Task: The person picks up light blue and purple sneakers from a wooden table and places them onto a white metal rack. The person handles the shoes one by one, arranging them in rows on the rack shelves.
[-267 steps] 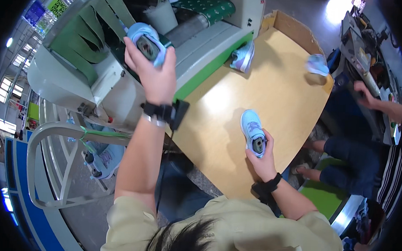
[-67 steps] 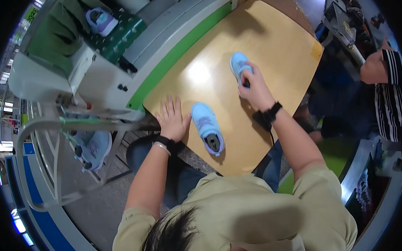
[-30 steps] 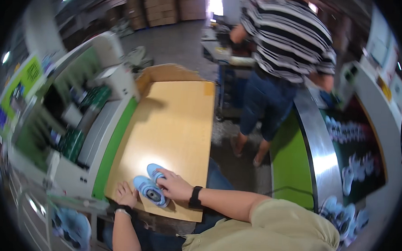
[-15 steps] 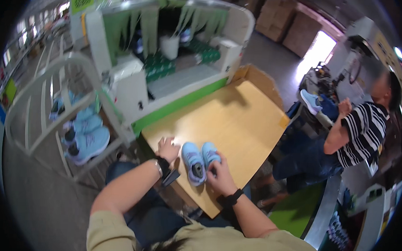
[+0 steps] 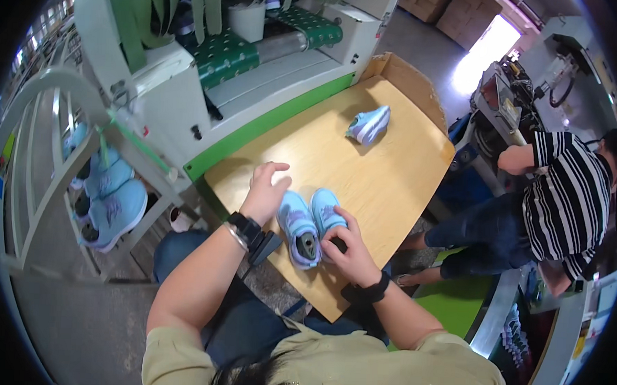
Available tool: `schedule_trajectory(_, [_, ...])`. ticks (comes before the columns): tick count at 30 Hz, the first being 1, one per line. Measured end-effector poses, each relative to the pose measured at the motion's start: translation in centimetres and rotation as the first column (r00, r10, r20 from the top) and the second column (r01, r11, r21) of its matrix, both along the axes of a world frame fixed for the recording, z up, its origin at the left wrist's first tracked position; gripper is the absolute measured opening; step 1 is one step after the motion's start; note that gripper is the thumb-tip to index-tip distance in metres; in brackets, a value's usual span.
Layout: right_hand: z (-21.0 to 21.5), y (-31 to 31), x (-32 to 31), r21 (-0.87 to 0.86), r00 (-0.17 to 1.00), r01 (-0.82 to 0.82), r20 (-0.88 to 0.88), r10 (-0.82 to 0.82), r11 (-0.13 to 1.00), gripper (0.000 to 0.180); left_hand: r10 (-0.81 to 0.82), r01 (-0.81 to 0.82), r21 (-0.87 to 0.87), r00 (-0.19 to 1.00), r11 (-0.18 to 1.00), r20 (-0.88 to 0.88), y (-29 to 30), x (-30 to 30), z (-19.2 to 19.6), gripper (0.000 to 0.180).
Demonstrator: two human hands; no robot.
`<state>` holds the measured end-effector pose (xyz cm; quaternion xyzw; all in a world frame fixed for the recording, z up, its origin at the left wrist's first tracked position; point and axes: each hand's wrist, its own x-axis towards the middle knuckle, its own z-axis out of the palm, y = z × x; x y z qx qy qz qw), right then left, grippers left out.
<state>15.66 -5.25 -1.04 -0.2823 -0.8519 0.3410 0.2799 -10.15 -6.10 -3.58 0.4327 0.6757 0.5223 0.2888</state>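
Two light blue sneakers stand side by side on the wooden table, toes pointing away from me. My right hand (image 5: 350, 253) is closed on the heel end of the right sneaker (image 5: 326, 208), thumb and fingers at its opening. Beside the left sneaker (image 5: 296, 226), my left hand (image 5: 264, 192) holds nothing, its fingers curved and apart. Farther back on the tabletop is a third light blue sneaker (image 5: 368, 125), tilted, with its pale sole partly showing.
The wooden table (image 5: 310, 151) has a cardboard guard (image 5: 412, 94) along its far right edge. Beyond it stands a machine with a green conveyor belt (image 5: 225, 61). At left, a grey rack (image 5: 85, 107) holds several blue sneakers (image 5: 115, 215). A person in a striped shirt (image 5: 563, 190) works at right.
A third sneaker has appeared on the far part of the table. My left hand has lifted with its fingers bent. The person at right has turned and leaned away. My view has shifted.
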Motion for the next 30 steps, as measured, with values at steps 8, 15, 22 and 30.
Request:
schedule_trajectory(8, [5.4, 17.7, -4.1, 0.013, 0.966, 0.062, 0.252, -0.063, 0.998, 0.037, -0.119, 0.112, -0.046, 0.972, 0.993, -0.205, 1.6, -2.4, 4.4, 0.039])
schedule_trajectory(15, [-2.8, 25.1, -4.5, 0.535, 0.821, 0.322, 0.253, -0.512, 0.781, 0.096, -0.098, 0.111, 0.054, 0.976, 0.992, -0.195, 1.1, -2.5, 3.5, 0.034])
schedule_trajectory(22, [-6.9, 33.6, 4.7, 0.054, 0.709, 0.705, -0.042, -0.704, 0.707, 0.091, -0.497, 0.480, -0.145, 0.859, 0.865, -0.120, 2.5, 0.5, 1.9, 0.049])
schedule_trajectory(30, [-3.4, 20.4, 4.5, -0.036, 0.921, 0.383, 0.089, -0.379, 0.923, 0.064, -0.576, 0.476, -0.349, 0.766, 0.807, -0.287, 0.7, 3.0, 0.9, 0.059])
